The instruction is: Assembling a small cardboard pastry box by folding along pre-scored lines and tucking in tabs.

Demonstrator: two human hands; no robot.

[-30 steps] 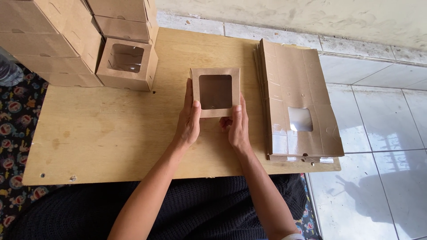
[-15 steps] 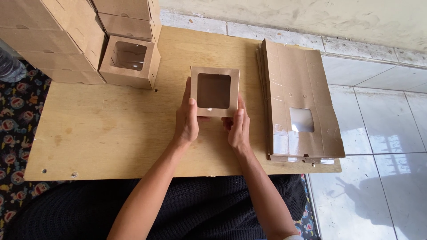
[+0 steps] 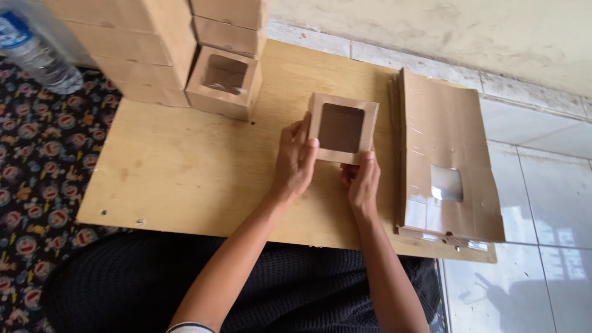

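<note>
A: Containers first?
B: Small square brown cardboard box with a dark window in its lid (image 3: 341, 127), sitting on the pale plywood surface (image 3: 185, 166), roughly centre. Inside can't be made out through the window. Another windowed brown cardboard box (image 3: 223, 82) stands at the back left, looks empty through the film, tucked against the stack of closed brown cardboard boxes (image 3: 132, 43).

A: Hands?
B: Left hand (image 3: 295, 161) has its grip closed on the small box's left edge, thumb on top of the lid. Right hand (image 3: 362, 180) grips the near right corner, fingers pressed to the front edge.

A: Materials?
B: Matte kraft card everywhere. Pile of flat unfolded brown cardboard blanks with a clear film window (image 3: 445, 163) lies just right of the small box. Clear plastic water bottle (image 3: 37, 49) top left, over the patterned floor mat (image 3: 31, 179). Glossy white floor tiles (image 3: 542, 203) on the right.

A: Change from half a second ago?
B: Box stays in the same spot; both hands keep hold, the left thumb now up on the lid.
</note>
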